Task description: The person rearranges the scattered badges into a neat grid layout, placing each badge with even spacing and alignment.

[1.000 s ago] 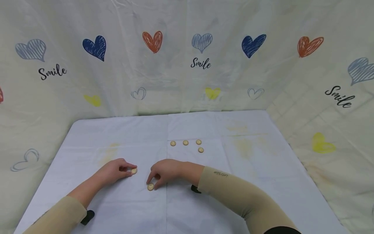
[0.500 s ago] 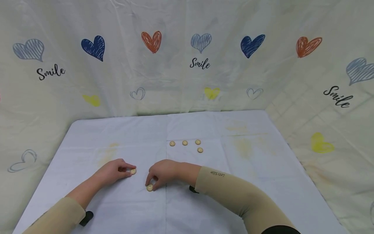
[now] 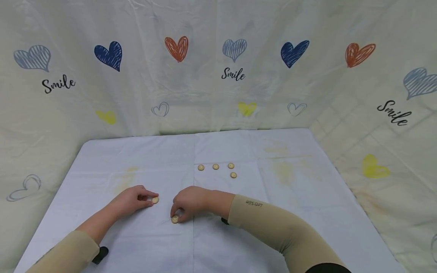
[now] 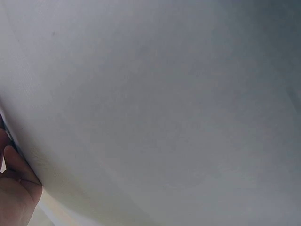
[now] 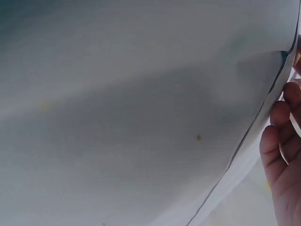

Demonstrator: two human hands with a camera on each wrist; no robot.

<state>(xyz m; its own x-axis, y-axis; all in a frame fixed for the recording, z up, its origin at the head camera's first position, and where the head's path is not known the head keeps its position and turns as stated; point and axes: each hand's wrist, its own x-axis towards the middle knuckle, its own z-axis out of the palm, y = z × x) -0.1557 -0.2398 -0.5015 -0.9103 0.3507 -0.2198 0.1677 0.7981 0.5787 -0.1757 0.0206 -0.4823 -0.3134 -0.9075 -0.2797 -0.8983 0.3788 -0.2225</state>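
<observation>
In the head view, a small round wooden button (image 3: pixel 155 200) lies between the thumb and index fingertip of my left hand (image 3: pixel 128 201), which pinches it at the white cloth. Slightly nearer and to the right, my right hand (image 3: pixel 191 203) reaches down with curled fingers and pinches a second wooden button (image 3: pixel 175 219) by its edges. In the left wrist view only part of the left hand (image 4: pixel 19 193) shows at the lower left corner. The right wrist view has the right hand's fingers (image 5: pixel 270 146) at its right edge. Neither wrist view clearly shows a held button.
Farther back on the white-covered table (image 3: pixel 290 227), three wooden buttons form a row: left (image 3: pixel 201 167), middle (image 3: pixel 216 167) and right (image 3: pixel 231 166). Another button (image 3: pixel 233 175) lies just in front of the right one. A cloth backdrop (image 3: pixel 205 83) printed with hearts rises behind.
The right hand's thumb and index finger have drawn slightly closer around their button. The left hand and the back buttons stay put; the head view has shifted slightly.
</observation>
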